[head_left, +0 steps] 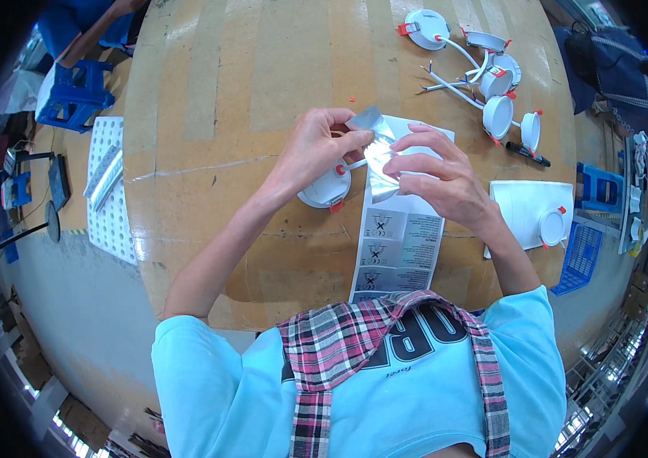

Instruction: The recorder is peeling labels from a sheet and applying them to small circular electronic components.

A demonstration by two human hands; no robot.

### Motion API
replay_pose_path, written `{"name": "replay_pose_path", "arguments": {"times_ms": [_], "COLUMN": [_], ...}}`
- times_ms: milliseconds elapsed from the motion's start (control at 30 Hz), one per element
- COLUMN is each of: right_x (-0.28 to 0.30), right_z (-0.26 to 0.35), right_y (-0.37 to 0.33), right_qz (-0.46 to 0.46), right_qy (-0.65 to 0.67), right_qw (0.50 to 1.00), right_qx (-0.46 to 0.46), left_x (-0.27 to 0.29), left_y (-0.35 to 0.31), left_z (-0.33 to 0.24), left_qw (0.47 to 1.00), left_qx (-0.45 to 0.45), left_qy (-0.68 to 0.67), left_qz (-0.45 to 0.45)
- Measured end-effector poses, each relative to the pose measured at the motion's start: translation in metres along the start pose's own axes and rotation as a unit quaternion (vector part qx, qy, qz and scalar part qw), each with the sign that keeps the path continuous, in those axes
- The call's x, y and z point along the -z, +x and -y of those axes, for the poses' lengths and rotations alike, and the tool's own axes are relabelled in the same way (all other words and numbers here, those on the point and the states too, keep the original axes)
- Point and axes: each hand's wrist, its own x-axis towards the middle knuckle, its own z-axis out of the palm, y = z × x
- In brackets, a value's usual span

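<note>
The person's left hand (315,153), near the middle of the frame, pinches the upper left part of a shiny silver strip (381,169) between thumb and fingers; the right hand (447,174), just right of centre, has its fingers bent and slightly spread, their tips at the strip's right edge; whether its thumb pinches too, one cannot tell.

The silver strip is at the centre of the frame, creased and tilted, above a long printed label sheet (400,237) that runs down toward the person's plaid apron (347,343); just left of the sheet, partly hidden by the left hand, a round white lamp (327,191) with a red clip lies on the brown table (263,69).

In the upper right of the frame, a loose group of white lamps (498,116) lies with red clips and white cables, some cable ends bared to thin wires; a black marker (527,155) lies just below them; lower down, at the right, another lamp (551,227) rests on a white pad (518,206).

At the left edge of the table stands a white perforated panel (101,229) bearing a silvery roll (106,179); in the upper left are a blue stool (75,95) and a co-worker's arm (98,37).
</note>
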Motion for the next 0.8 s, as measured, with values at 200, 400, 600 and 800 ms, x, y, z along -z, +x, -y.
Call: {"name": "replay_pose_path", "arguments": {"times_ms": [200,400,600,800], "right_x": [0.006,0.011,0.002,-0.002], "right_z": [-0.002,-0.006,-0.001,0.003], "right_y": [-0.003,-0.002,0.003,0.015], "right_qz": [-0.013,0.013,-0.099,-0.144], "right_qy": [0.116,0.181,0.239,0.185], "right_qw": [0.992,0.981,0.946,0.943], "right_qx": [-0.053,-0.065,-0.196,-0.238], "left_x": [-0.002,-0.001,-0.009,-0.016], "left_y": [-0.001,0.0,-0.002,0.0], "left_z": [0.001,-0.002,-0.005,0.0], "left_qw": [0.999,0.997,0.996,0.993], "left_qx": [0.035,0.036,0.0,-0.029], "left_qy": [-0.015,0.007,-0.054,-0.076], "left_qz": [0.03,0.067,0.073,0.085]}}
